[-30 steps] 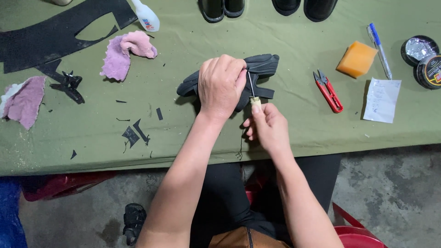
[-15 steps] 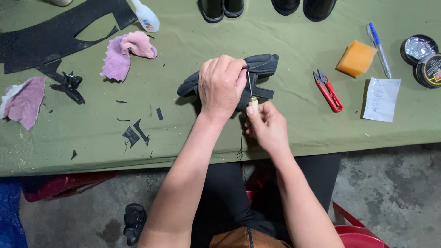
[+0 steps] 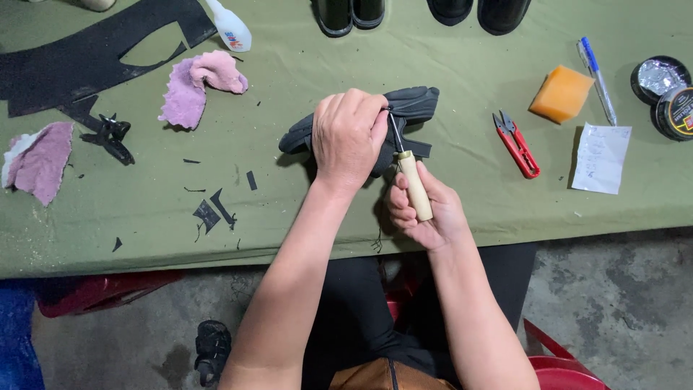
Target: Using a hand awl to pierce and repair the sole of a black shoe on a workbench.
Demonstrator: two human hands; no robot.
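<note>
— What are the hands doing?

— The left hand [image 3: 349,137] is clamped down over a dark grey shoe piece [image 3: 408,108] lying on the green bench [image 3: 303,217], near its front edge. The right hand [image 3: 422,209] is closed round the pale wooden handle of an awl [image 3: 413,180], whose dark metal shaft runs up toward 12 o'clock and meets the shoe piece just beside the left thumb.

— And around it?

— At 3 o'clock from the shoe piece lie red snips [image 3: 516,144]; farther that way an orange sponge [image 3: 561,94], a blue pen [image 3: 595,68], a slip of white paper [image 3: 600,157] and two round tins [image 3: 668,94]. At 9 o'clock sits a pink rag [image 3: 196,90], with a second one [image 3: 40,159] near the bench's left end. Black scraps [image 3: 213,213] lie at 8 o'clock, and a large black cut sheet [image 3: 79,61] at 10 o'clock.
</note>
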